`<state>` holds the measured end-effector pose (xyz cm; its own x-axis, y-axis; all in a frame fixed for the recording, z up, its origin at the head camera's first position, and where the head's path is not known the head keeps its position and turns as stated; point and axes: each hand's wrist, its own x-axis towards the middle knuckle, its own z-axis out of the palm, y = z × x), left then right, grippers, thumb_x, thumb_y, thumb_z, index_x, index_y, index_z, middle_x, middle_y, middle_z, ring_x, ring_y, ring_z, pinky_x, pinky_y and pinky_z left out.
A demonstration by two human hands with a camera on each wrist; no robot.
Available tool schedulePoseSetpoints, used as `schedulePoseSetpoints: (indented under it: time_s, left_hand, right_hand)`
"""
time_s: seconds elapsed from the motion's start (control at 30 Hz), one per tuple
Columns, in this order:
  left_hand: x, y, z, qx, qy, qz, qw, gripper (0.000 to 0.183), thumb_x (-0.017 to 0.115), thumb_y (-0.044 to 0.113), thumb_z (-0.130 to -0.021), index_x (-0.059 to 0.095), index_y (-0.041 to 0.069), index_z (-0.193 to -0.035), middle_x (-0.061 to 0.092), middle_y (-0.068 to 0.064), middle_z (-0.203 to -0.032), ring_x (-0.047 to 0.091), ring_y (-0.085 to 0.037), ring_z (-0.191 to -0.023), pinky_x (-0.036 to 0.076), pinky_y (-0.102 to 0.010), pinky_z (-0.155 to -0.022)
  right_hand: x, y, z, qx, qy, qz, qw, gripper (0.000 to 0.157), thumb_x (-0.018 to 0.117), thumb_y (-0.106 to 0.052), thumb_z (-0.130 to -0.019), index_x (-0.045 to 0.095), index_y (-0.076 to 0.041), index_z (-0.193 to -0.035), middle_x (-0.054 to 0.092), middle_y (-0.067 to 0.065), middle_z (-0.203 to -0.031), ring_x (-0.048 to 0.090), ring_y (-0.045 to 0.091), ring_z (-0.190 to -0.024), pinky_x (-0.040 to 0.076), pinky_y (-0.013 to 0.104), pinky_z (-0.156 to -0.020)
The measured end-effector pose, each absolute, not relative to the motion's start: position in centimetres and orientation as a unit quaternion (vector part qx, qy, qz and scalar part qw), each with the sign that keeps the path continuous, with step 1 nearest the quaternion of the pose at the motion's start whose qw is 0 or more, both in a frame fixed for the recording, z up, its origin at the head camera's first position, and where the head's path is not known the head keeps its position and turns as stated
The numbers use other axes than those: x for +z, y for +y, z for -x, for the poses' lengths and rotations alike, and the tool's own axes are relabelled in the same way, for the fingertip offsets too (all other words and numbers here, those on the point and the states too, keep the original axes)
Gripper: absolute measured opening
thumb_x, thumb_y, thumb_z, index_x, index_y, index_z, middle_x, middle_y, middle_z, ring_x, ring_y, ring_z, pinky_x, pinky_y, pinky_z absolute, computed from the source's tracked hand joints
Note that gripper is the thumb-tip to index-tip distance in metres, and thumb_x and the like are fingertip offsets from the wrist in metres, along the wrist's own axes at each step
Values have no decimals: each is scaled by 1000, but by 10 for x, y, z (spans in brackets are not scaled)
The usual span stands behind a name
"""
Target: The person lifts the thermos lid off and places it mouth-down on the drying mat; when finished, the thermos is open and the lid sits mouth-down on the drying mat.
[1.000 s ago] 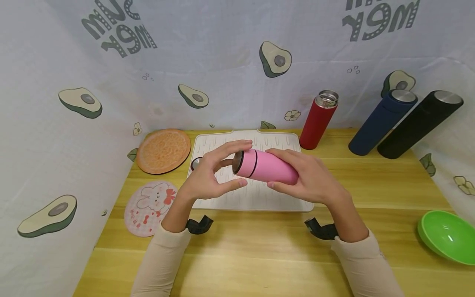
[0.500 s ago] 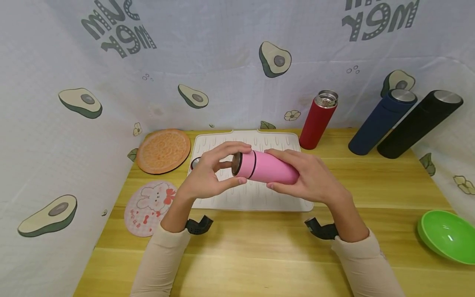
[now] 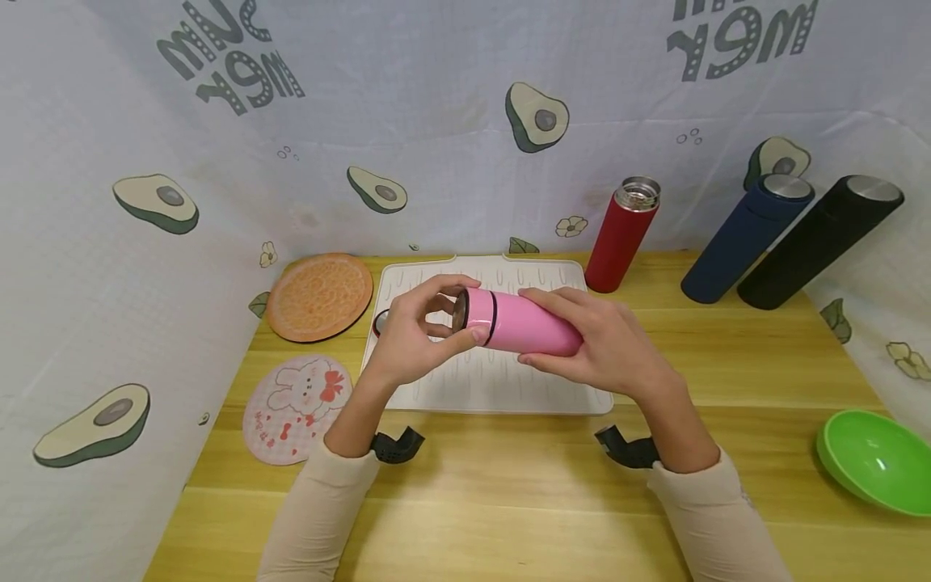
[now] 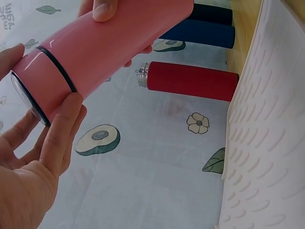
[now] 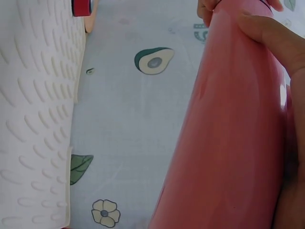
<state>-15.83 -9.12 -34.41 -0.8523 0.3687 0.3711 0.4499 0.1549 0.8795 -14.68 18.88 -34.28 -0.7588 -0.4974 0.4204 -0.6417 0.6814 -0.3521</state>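
A pink thermos bottle [image 3: 534,325] is held tilted over the white ridged mat [image 3: 502,400], its capped end to the left. My right hand [image 3: 614,347] grips the bottle's body from the right, thumb on the near side and fingers on the far side. At the other end my left hand [image 3: 410,339] has its thumb and fingers round the pink lid [image 3: 480,305], just beyond the dark ring. Both the left wrist view and the head view show the lid on the bottle. Behind the left hand a red-rimmed lid [image 3: 381,322] lies partly hidden on the mat.
An open red thermos [image 3: 618,242] stands at the mat's back right corner. Farther right are a blue thermos [image 3: 745,242] and a black thermos [image 3: 818,246]. A green bowl [image 3: 876,465] sits at right; an orange round mat [image 3: 320,297] and a pink rabbit mat [image 3: 291,404] lie left.
My left hand has closed in from beside the bottle's end, its thumb and fingers now against the lid. The bottle has shifted very slightly; the right hand keeps its hold.
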Motion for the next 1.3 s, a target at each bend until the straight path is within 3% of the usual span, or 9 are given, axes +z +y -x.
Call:
schedulePoseSetpoints:
  time_s: [0.2, 0.37, 0.5, 0.63, 0.97, 1.3]
  left_hand:
    - [-346, -87, 158, -593, -767, 240, 43, 41, 80, 29, -90, 66, 26, -129, 67, -3, -113, 72, -19, -91, 66, -34, -75]
    - [-348, -88, 160, -571, -763, 301, 23, 60, 79, 24, -91, 55, 30, -146, 59, 2, -141, 63, -15, -118, 60, -32, -96]
    - [-349, -92, 162, -557, -743, 371, 12, 72, 82, 11, -88, 49, 22, -151, 48, 2, -155, 52, -17, -135, 55, -35, -107]
    - [-347, -95, 162, -559, -723, 407, 2, 64, 80, 4, -88, 55, 13, -146, 45, 0, -158, 46, -19, -144, 54, -37, -108]
    - [-346, -97, 162, -569, -723, 391, -19, 60, 80, 5, -89, 58, 15, -144, 51, -1, -152, 53, -18, -137, 59, -36, -99]
    - [-346, -93, 161, -577, -760, 297, -22, 51, 81, 20, -90, 63, 20, -138, 66, -1, -125, 70, -20, -101, 65, -34, -80]
  right_hand:
    - [-344, 188, 149, 230, -899, -322, 185, 78, 91, -45, -73, 62, -24, -142, 71, 8, -121, 68, 24, -96, 61, 41, -72]
    - [-344, 191, 149, 225, -903, -314, 185, 77, 90, -46, -73, 62, -23, -142, 71, 8, -119, 67, 23, -92, 60, 40, -70]
    - [-343, 193, 148, 225, -910, -306, 166, 76, 88, -48, -76, 61, -24, -143, 71, 8, -120, 67, 23, -91, 59, 39, -69]
    - [-342, 195, 148, 227, -912, -307, 153, 74, 86, -49, -77, 61, -25, -143, 71, 7, -121, 67, 23, -92, 59, 39, -70]
    - [-341, 198, 148, 228, -910, -315, 145, 73, 85, -49, -77, 62, -25, -142, 71, 6, -119, 66, 22, -91, 58, 38, -70]
    - [-341, 198, 148, 220, -911, -317, 148, 73, 86, -49, -77, 63, -25, -141, 71, 7, -120, 67, 23, -93, 60, 41, -72]
